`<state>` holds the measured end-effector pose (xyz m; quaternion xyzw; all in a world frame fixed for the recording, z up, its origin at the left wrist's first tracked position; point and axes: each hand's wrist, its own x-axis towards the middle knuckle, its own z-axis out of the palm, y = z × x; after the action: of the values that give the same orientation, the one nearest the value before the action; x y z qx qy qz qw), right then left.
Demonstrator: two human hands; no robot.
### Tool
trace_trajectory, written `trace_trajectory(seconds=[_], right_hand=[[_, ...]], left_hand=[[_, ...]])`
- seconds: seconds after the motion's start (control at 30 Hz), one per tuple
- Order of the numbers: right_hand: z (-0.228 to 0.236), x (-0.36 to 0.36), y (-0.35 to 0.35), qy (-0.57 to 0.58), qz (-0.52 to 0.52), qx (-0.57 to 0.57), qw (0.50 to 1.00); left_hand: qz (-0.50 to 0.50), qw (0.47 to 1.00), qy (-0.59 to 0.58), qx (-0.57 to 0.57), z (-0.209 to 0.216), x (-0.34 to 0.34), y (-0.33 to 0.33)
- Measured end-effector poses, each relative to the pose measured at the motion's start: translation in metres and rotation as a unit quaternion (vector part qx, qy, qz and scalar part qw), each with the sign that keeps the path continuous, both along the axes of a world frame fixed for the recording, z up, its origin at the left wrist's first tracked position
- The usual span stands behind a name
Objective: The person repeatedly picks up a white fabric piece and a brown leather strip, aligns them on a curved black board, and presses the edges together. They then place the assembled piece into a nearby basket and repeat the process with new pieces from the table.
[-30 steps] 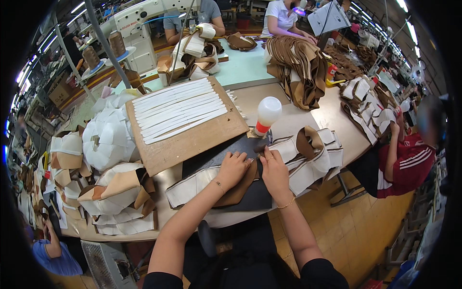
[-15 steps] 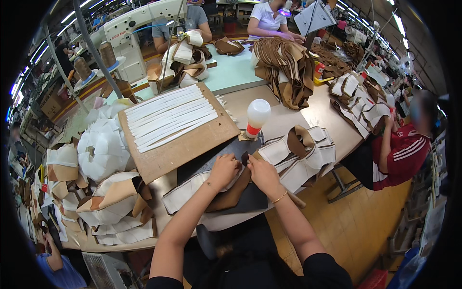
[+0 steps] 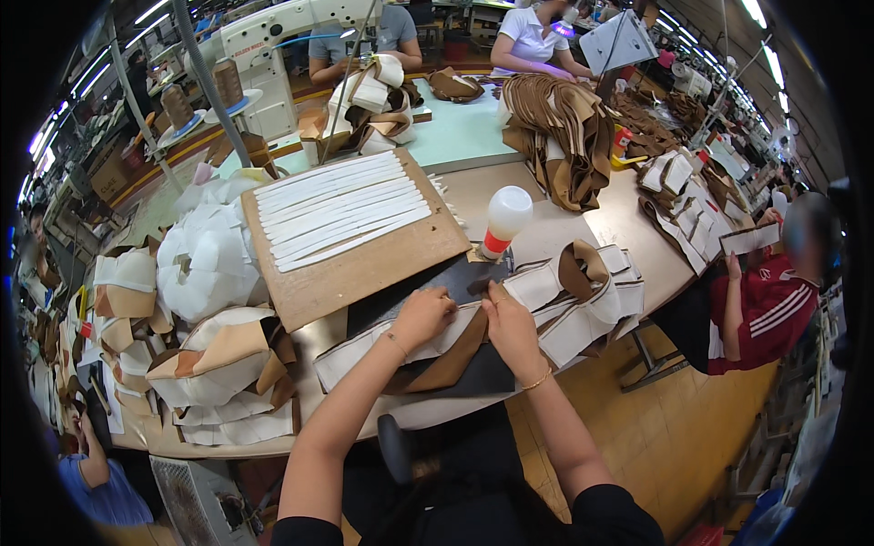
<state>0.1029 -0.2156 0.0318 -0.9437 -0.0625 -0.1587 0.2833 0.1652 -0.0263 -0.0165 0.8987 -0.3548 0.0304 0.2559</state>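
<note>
Board of white strips [image 3: 360, 303], 10 o'clock from the hands. Worker's left hand [image 3: 425, 314] loosely curled; can't tell whether it grips anything. Brown leather piece [image 3: 455, 351] at 6 o'clock, on a black mat [image 3: 497, 371]. Dark tab [image 3: 478, 286] at 12, between the hands. Bottle [image 3: 508, 218] at 1 o'clock. Right hand [image 3: 512, 326] appears to pinch the tab. Change: hands together half a second ago, now parted; the right seems to steady the tab alone.

Well lit o/all. Tubes [image 3: 777, 62] top L & R, blown out; purplish lamp [image 3: 564, 30] lit, far side. Glare on table [image 3: 628, 227], R of ctr. Bkgd soft; fisheye bends edges, corners black.
</note>
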Motion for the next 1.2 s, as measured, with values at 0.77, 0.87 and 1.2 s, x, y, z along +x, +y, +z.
trace_trajectory(seconds=[0.77,0.87,1.2], right_hand=[[-0.008,-0.003,0.023,0.072,0.049,-0.057,0.995],[0.0,-0.003,0.038,-0.029,0.011,0.092,0.995],[-0.005,-0.01,0.043,0.027,0.002,0.039,0.999]], left_hand=[[0.03,0.989,0.146,-0.025,0.003,-0.008,0.044],[0.031,0.997,-0.015,0.065,0.009,-0.02,0.041],[0.05,0.992,-0.083,0.083,0.006,-0.03,0.038]])
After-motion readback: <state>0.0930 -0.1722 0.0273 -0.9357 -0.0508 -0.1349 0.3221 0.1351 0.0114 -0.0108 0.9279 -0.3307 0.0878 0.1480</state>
